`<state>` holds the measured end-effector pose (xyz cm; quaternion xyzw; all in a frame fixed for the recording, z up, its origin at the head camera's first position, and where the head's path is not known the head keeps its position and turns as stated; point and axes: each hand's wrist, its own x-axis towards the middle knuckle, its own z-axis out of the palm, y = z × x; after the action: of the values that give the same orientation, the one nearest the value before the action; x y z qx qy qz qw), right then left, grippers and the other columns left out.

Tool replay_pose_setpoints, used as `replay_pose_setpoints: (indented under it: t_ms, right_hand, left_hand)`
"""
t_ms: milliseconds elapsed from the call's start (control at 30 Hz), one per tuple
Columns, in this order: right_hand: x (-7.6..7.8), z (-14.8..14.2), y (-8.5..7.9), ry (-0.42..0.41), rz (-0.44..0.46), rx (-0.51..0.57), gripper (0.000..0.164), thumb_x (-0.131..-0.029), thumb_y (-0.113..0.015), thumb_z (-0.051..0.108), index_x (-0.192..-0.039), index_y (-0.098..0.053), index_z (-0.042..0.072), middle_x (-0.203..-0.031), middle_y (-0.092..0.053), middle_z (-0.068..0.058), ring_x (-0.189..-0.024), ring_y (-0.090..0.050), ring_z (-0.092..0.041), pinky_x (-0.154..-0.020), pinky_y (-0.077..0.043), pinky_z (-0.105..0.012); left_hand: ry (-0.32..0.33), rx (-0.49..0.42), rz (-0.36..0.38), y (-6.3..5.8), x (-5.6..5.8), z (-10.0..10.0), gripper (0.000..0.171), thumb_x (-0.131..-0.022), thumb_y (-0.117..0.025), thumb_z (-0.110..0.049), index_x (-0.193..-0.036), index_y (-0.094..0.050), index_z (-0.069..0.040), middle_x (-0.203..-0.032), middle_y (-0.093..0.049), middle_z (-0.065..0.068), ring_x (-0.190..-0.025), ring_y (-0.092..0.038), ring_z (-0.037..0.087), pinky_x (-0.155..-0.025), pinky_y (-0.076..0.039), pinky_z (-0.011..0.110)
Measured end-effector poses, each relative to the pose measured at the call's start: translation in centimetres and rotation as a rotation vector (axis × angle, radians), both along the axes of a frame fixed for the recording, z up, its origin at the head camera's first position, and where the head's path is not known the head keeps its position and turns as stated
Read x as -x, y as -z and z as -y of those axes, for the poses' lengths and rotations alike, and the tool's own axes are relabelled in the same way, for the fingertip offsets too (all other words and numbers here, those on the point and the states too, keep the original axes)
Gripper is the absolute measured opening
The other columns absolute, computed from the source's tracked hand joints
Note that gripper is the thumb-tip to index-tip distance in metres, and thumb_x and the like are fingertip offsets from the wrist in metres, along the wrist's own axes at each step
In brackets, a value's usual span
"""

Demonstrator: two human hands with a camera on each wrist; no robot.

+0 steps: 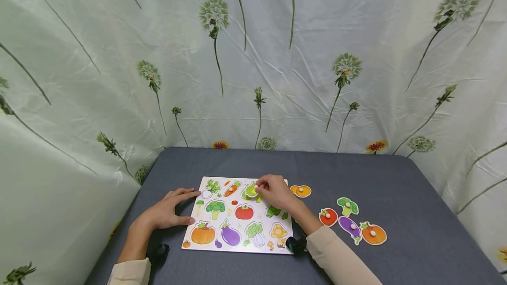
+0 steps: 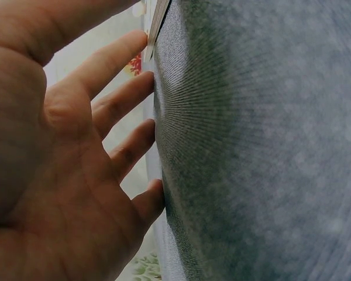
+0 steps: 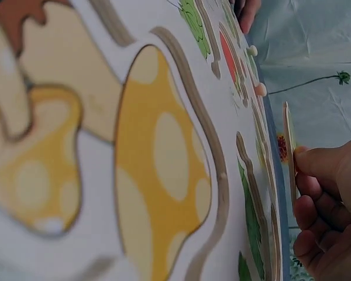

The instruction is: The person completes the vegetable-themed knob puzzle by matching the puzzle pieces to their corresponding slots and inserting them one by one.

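Note:
A white knobbed vegetable puzzle board (image 1: 260,215) lies on the table. My left hand (image 1: 168,210) rests beside its left edge, fingers spread, with fingertips and thumb against the board. At the board's upper right, my right hand (image 1: 277,193) pinches a yellow-green puzzle piece (image 1: 251,190); its exact vegetable is partly hidden by the fingers. Seen edge-on in the right wrist view, that piece (image 3: 289,146) stands slightly away from the board's surface. A carrot piece (image 1: 230,191) and a white-and-green root vegetable piece (image 1: 207,191) sit in the top row.
Loose pieces lie right of the board: an orange rounded one (image 1: 306,191), a tomato (image 1: 326,221), broccoli (image 1: 347,210), an eggplant (image 1: 347,224) and a pumpkin (image 1: 379,235). A flower-patterned curtain (image 1: 277,78) hangs behind the grey table (image 1: 356,175).

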<state>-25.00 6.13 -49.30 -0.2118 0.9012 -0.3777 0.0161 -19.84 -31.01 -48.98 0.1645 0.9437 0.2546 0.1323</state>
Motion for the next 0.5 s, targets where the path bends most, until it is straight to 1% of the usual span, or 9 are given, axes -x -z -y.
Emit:
replay_pose_setpoints:
  t_ms: [333,500]
  right_hand:
    - [0.4,1.1,0.3,-0.04,-0.007,-0.014,0.01,-0.099,-0.069,0.015,-0.102,-0.077,0.01,-0.081,-0.066,0.004,-0.07,-0.054,-0.007,-0.065,-0.046,-0.022]
    - [0.4,1.3,0.5,-0.036,-0.001,-0.022,0.008,-0.098,-0.071,0.015,-0.1,-0.077,0.01,-0.079,-0.065,0.006,-0.069,-0.054,-0.006,-0.064,-0.046,-0.022]
  left_hand:
    - [-0.005,0.001,-0.002,0.0,0.0,0.0,0.086,-0.078,-0.084,-0.052,-0.153,-0.051,-0.025,-0.159,-0.042,0.015,-0.143,-0.035,0.045,-0.106,-0.037,0.075]
    - [-0.003,0.0,-0.002,0.1,0.0,0.0,0.086,-0.078,-0.084,-0.052,-0.153,-0.051,-0.026,-0.159,-0.042,0.015,-0.143,-0.036,0.045,-0.106,-0.037,0.075]
